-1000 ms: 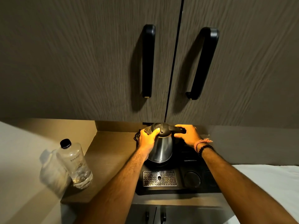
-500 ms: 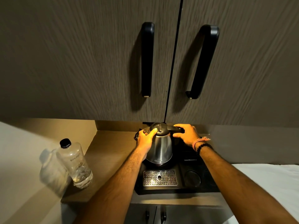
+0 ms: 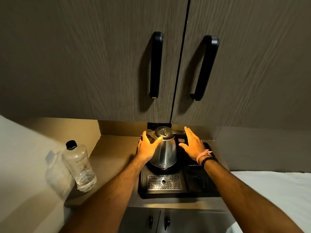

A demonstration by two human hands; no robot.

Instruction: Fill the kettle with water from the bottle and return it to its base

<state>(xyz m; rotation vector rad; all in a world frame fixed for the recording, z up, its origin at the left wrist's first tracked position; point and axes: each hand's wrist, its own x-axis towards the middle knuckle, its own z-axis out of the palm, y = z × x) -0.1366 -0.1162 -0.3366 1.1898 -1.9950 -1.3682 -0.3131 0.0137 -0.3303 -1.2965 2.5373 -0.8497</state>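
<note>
A steel kettle [image 3: 165,153] with a black lid and handle stands upright on its base at the back of a black tray [image 3: 211,190]. My left hand [image 3: 148,146] is open just left of the kettle, thumb near the lid rim. On the other side, beside the handle, my right hand [image 3: 193,145] is spread flat and holds nothing. A clear plastic bottle [image 3: 79,165] with a black cap stands at the counter's left end, nearly empty.
Two dark upper cupboard doors with black handles [image 3: 155,64] hang low over the counter [image 3: 114,158]. The tray has a perforated drip grate [image 3: 164,182] and a round cup recess [image 3: 196,181]. White walls flank the niche; lower cabinet doors [image 3: 158,221] sit below.
Both hands have let go of the kettle and opened, drawing back to its sides. The kettle now stands on its base.
</note>
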